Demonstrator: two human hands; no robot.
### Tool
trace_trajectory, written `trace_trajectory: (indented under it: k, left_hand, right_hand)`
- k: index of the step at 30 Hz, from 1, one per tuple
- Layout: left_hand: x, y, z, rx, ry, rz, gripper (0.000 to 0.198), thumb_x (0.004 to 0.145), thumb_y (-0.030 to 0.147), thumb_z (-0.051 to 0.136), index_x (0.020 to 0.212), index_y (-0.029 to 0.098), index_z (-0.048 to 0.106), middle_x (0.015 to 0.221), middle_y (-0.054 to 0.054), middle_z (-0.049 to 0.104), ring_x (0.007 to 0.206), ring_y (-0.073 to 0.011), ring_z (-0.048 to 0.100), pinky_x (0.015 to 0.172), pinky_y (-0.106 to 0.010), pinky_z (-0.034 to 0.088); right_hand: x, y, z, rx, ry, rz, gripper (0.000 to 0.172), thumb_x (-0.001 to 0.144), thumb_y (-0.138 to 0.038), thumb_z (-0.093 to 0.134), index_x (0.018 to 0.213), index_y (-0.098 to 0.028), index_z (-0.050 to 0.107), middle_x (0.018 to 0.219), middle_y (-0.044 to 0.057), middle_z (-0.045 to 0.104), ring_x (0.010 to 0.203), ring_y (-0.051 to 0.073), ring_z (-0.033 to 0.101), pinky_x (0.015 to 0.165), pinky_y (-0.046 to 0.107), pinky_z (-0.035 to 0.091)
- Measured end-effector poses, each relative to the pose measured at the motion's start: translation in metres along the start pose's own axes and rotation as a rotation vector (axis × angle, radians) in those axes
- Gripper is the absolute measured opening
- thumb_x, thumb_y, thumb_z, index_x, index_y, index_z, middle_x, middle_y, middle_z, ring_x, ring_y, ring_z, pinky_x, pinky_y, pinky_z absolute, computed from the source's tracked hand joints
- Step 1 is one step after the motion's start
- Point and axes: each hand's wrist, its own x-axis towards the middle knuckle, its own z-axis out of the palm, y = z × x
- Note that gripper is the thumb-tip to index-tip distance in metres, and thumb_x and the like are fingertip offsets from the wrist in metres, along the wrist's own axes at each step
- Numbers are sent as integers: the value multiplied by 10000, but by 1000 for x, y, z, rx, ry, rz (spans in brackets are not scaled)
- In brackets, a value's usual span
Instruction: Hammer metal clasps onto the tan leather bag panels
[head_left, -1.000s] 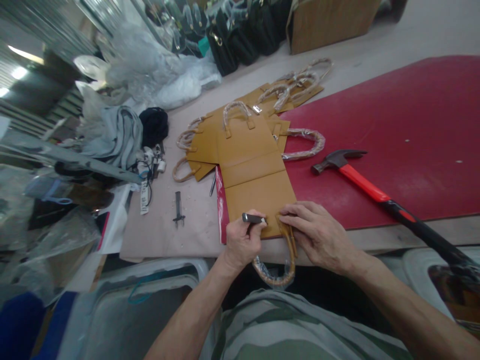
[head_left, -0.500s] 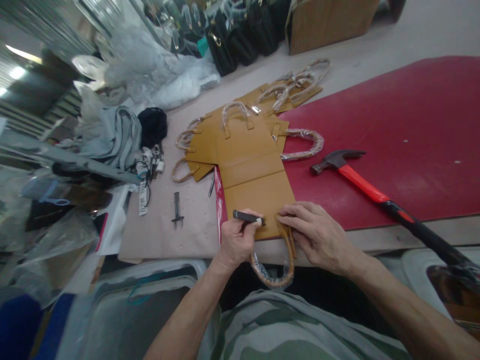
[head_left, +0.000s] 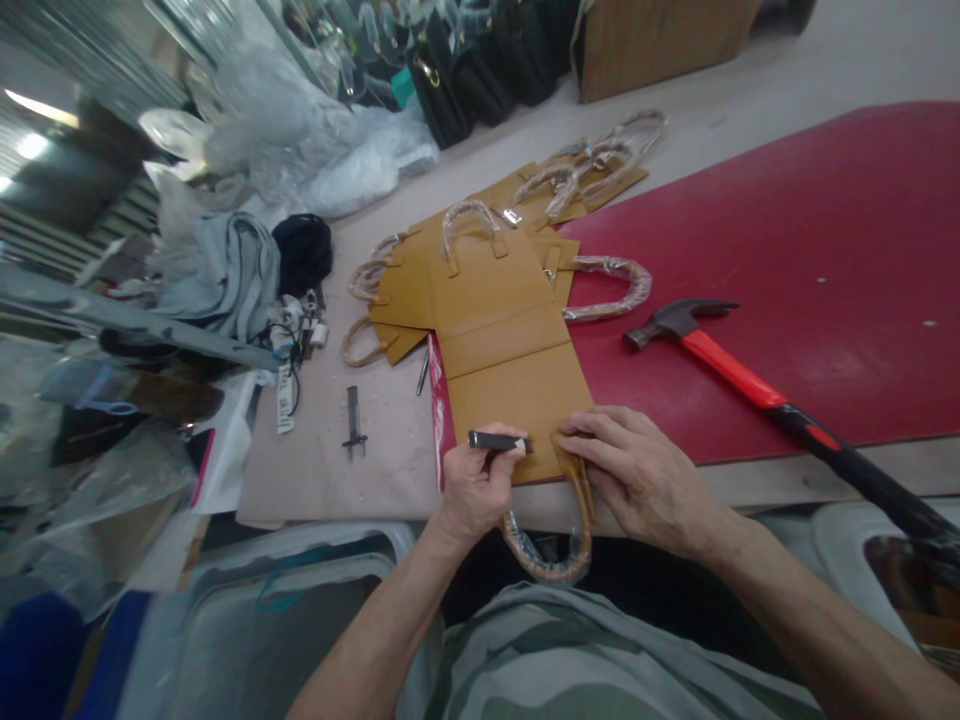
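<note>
A tan leather bag panel (head_left: 510,375) lies flat across the edge of a red mat (head_left: 787,270). Its plastic-wrapped handle (head_left: 551,550) hangs over the table's near edge. My left hand (head_left: 476,490) is closed round a small dark metal tool (head_left: 496,441), whose tip rests on the panel's near edge. My right hand (head_left: 637,475) lies beside it with its fingers pressed down on the handle's tab.
A hammer with a red and black handle (head_left: 739,370) lies on the mat to the right. More tan panels with wrapped handles (head_left: 570,185) are stacked behind. A dark punch tool (head_left: 353,420), grey cloth (head_left: 225,275), plastic bags and black handbags (head_left: 480,60) lie to the left and behind.
The view shifted slightly. My left hand's tool moved a little along the panel's near edge; my right hand stayed on the handle's tab.
</note>
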Motion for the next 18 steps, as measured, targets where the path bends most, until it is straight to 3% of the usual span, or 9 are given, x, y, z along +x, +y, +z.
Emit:
trace_trajectory:
  k: [18]
  left_hand:
    - [-5, -2, 2, 17, 4, -31, 109, 926, 224, 610, 960, 172, 700, 910, -60, 778, 845, -170, 753, 786, -264, 623]
  right_hand:
    - [0, 0, 1, -1, 4, 8, 309, 935, -128, 492, 1168, -211, 678, 1216, 105, 674, 1099, 274, 589, 929, 479, 527]
